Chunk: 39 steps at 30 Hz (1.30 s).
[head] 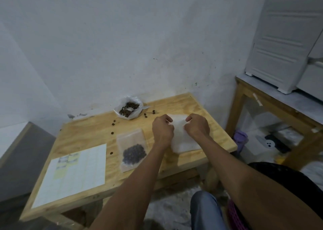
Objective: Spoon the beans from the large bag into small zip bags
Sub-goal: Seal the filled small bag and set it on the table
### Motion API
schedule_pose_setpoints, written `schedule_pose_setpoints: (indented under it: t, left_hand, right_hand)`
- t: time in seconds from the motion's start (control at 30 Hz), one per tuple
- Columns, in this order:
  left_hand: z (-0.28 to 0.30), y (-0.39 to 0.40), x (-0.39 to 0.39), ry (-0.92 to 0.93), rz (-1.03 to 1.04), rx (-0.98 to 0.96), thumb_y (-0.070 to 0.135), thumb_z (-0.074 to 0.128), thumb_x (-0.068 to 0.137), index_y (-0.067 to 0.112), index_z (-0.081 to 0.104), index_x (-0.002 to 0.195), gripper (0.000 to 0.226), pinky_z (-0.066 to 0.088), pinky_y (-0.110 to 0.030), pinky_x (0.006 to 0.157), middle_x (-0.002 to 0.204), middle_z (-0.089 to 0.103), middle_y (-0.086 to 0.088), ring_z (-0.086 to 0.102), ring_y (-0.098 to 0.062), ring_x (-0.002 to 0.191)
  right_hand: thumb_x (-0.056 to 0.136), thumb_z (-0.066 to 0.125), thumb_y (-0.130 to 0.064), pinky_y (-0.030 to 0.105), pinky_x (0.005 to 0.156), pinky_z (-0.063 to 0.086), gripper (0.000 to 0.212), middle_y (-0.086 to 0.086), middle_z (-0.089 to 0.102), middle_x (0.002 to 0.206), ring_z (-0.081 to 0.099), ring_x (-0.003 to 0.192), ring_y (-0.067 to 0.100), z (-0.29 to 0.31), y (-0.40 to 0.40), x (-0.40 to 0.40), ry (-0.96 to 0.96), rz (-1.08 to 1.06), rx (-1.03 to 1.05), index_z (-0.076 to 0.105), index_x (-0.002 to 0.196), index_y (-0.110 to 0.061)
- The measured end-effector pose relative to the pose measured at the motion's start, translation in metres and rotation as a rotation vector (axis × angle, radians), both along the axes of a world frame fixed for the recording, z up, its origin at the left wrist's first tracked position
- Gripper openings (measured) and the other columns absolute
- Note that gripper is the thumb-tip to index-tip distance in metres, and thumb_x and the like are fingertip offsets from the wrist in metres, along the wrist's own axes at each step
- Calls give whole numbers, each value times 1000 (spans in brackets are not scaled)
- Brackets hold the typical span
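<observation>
The wooden bench carries a bean bag, loose beans, a filled zip bag, empty bags and a sheet.

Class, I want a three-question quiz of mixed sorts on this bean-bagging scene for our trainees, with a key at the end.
1. True or false: the spoon rests inside the large bag.
2. What lies between the sheet and the hands? A) a filled zip bag B) a cup C) a knife
3. Fill in: both the left hand and the right hand pinch the top of an empty ____ on the table.

Key
1. True
2. A, the filled zip bag
3. Zip bag; loose beans lie scattered nearby.
</observation>
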State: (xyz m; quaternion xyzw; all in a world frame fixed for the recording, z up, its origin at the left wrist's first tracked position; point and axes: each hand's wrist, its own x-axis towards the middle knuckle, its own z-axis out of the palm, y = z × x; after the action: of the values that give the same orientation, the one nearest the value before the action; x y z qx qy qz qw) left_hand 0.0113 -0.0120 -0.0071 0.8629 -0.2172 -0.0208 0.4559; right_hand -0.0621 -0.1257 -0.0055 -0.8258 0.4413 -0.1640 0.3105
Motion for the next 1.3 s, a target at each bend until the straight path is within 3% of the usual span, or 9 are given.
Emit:
schedule_pose_setpoints:
  t: [0.17, 0.27, 0.43, 0.53, 0.77, 0.87, 0.93, 1.07, 1.3]
  left_hand:
    - [12, 8, 8, 384, -69, -418, -17, 61, 84, 5, 77, 95, 29, 49, -28, 62, 89, 71, -9, 58, -17, 69]
    - [26, 17, 14, 435, -94, -504, -16, 58, 85, 4, 76, 102, 32, 47, -24, 58, 93, 72, -7, 57, -13, 67]
    - [53, 42, 32, 419, -97, -553, -15, 55, 85, 9, 73, 94, 31, 41, -14, 50, 84, 74, 2, 60, -1, 62]
    - [71, 62, 44, 351, -111, -555, -17, 54, 83, 8, 71, 86, 31, 42, -10, 54, 85, 71, -1, 62, 5, 61]
    - [100, 115, 69, 131, -81, -533, -16, 56, 78, 3, 71, 82, 25, 42, -19, 58, 73, 65, 4, 56, 3, 61]
    - [105, 131, 74, -9, -1, -457, 2, 70, 77, 14, 75, 85, 15, 43, -24, 76, 94, 61, 16, 56, 0, 89]
    - [107, 138, 77, -96, 85, -455, 15, 80, 78, 20, 75, 87, 11, 42, -27, 84, 107, 57, 7, 54, -12, 104]
    - [115, 148, 80, 62, 49, -602, 29, 85, 81, 14, 67, 87, 25, 55, -35, 67, 92, 69, -12, 67, -20, 79]
    - [122, 162, 73, 372, -57, -866, -3, 71, 89, 5, 58, 102, 20, 61, -37, 70, 80, 70, -21, 68, -32, 74]
  right_hand:
    - [85, 76, -24, 29, 76, 48, 19, -3, 64, 107, 63, 99, 21, 8, -5, 2, -159, 61, 126, 71, 104, -25]
    - [84, 78, -21, 30, 80, 50, 14, -2, 69, 104, 65, 99, 18, 25, -6, 6, -359, 90, 222, 72, 97, -21]
    - [89, 76, -18, 29, 59, 47, 11, 1, 71, 87, 64, 73, 20, 76, 7, 14, -667, 128, 522, 69, 97, -16]
    - [87, 78, -21, 28, 58, 46, 13, -1, 73, 85, 61, 69, 19, 104, 18, 21, -624, 312, 609, 71, 97, -19]
    - [81, 78, -6, 27, 57, 49, 19, 8, 65, 77, 57, 66, 16, 143, 65, 52, -390, 611, 425, 76, 99, -12]
    - [78, 75, 2, 31, 59, 49, 24, 10, 67, 71, 57, 57, 19, 146, 88, 68, -400, 601, 396, 73, 98, -10]
    - [78, 77, 2, 33, 62, 51, 26, 14, 71, 75, 61, 59, 21, 145, 101, 77, -415, 588, 370, 71, 98, -12]
    - [78, 80, 1, 32, 65, 53, 29, 16, 72, 84, 68, 73, 21, 141, 119, 87, -455, 608, 313, 68, 98, -16]
    - [80, 73, 11, 34, 68, 58, 30, 11, 68, 76, 68, 66, 17, 144, 132, 86, -488, 658, 465, 65, 100, -9]
